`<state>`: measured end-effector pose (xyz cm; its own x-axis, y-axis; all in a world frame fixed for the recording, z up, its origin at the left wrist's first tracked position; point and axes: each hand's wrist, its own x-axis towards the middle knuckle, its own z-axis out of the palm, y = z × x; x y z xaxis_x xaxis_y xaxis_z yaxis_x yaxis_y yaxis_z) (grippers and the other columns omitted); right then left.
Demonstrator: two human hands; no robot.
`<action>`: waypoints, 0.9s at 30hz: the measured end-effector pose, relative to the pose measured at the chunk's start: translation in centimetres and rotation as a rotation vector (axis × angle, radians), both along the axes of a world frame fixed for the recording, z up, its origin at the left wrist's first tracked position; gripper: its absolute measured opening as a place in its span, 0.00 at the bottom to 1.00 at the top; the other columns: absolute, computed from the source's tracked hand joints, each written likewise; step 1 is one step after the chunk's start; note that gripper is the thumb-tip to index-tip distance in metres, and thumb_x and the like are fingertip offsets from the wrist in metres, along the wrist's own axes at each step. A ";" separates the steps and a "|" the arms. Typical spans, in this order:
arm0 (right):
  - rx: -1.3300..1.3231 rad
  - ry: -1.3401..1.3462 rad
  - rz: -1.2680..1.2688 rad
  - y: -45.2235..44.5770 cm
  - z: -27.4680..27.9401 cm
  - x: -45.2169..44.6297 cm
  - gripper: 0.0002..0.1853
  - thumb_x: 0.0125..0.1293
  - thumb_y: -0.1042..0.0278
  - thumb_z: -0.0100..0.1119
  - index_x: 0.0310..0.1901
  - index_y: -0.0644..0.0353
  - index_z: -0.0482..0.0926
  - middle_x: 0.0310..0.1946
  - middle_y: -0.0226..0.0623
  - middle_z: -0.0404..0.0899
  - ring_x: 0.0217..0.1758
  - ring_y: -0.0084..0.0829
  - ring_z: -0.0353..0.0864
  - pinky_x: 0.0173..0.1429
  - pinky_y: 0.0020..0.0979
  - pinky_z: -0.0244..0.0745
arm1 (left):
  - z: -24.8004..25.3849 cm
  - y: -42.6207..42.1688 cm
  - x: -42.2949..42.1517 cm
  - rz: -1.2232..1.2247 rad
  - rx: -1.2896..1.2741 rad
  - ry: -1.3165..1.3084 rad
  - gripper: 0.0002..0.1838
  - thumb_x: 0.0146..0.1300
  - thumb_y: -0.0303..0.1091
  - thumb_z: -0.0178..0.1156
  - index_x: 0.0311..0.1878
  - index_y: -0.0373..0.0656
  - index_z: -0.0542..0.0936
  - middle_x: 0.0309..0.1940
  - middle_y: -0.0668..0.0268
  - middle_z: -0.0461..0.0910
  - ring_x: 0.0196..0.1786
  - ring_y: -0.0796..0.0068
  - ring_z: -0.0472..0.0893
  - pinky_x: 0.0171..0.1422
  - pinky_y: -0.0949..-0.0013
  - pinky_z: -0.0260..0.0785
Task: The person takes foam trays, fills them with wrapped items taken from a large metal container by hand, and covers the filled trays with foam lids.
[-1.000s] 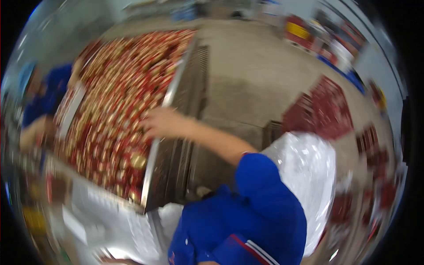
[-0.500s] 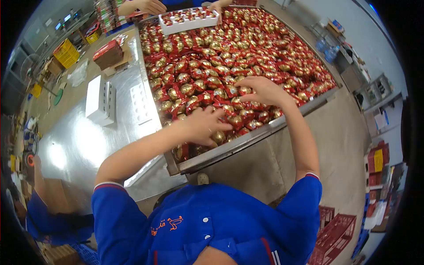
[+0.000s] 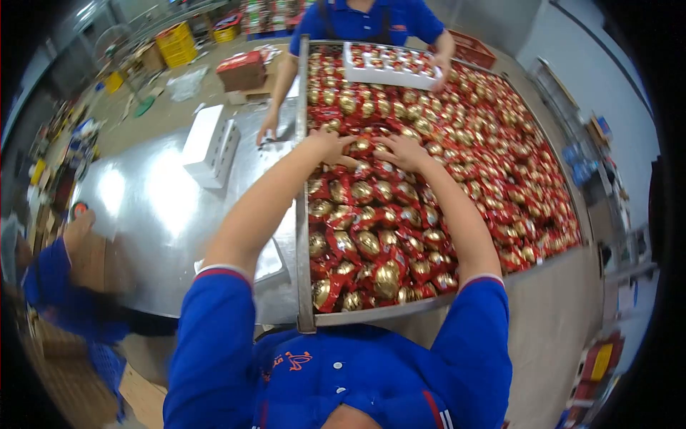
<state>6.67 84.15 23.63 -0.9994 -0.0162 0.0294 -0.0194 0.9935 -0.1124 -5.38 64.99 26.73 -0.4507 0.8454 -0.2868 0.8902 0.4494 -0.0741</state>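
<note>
A wide metal-rimmed bin (image 3: 304,236) is filled with egg-shaped packs (image 3: 366,243) in shiny gold and red wrapping. Over the packs toward the far left part of the bin, my left hand (image 3: 331,148) rests with its fingers spread. My right hand (image 3: 404,153) faces it from the right, fingers bent and apart, touching the packs. A few packs lie in the narrow gap between both hands. I see neither hand closed round a pack, though some fingertips are partly hidden among the wrappers.
Across the bin, a person in blue has one hand (image 3: 441,68) at a white foam tray (image 3: 393,75) of packs and another (image 3: 268,126) on the steel table (image 3: 143,236). White foam boxes (image 3: 207,146) stand there. Another person's blue sleeve (image 3: 50,268) is at left.
Both my hands have moved farther across the bin and closer together. The view has shifted, and the person opposite now reaches one hand down to the steel table, where a white foam piece with holes lay.
</note>
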 end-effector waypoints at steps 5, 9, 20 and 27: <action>-0.155 0.036 -0.018 0.1 0.2 -0.9 0.26 0.63 0.43 0.42 0.48 0.58 0.74 0.42 0.46 0.76 0.47 0.44 0.74 0.50 0.39 0.67 | -2.0 1.9 -2.6 -0.077 0.035 -0.036 0.47 0.37 0.78 0.49 0.64 0.73 0.58 0.57 0.60 0.67 0.59 0.56 0.67 0.58 0.52 0.63; -0.242 0.096 -0.086 -0.8 0.4 -1.2 0.18 0.65 0.50 0.41 0.43 0.55 0.75 0.31 0.43 0.79 0.37 0.45 0.77 0.42 0.38 0.69 | -2.0 2.6 -2.8 -0.043 0.006 -0.050 0.42 0.46 0.69 0.53 0.66 0.71 0.56 0.55 0.66 0.71 0.58 0.59 0.70 0.52 0.44 0.65; -0.693 0.011 -0.009 2.0 -1.1 -2.1 0.28 0.65 0.50 0.45 0.59 0.63 0.64 0.30 0.39 0.76 0.31 0.32 0.72 0.39 0.36 0.65 | -4.1 4.7 -6.5 -0.049 0.117 -0.535 0.44 0.43 0.63 0.60 0.65 0.63 0.59 0.52 0.64 0.74 0.53 0.63 0.73 0.52 0.60 0.68; -0.602 -0.160 -0.138 1.3 1.7 -0.9 0.33 0.65 0.45 0.43 0.62 0.64 0.60 0.55 0.47 0.67 0.58 0.39 0.66 0.60 0.36 0.59 | -1.5 3.9 -4.2 -0.192 0.105 -0.414 0.48 0.42 0.67 0.59 0.67 0.60 0.57 0.57 0.60 0.70 0.57 0.61 0.70 0.59 0.62 0.61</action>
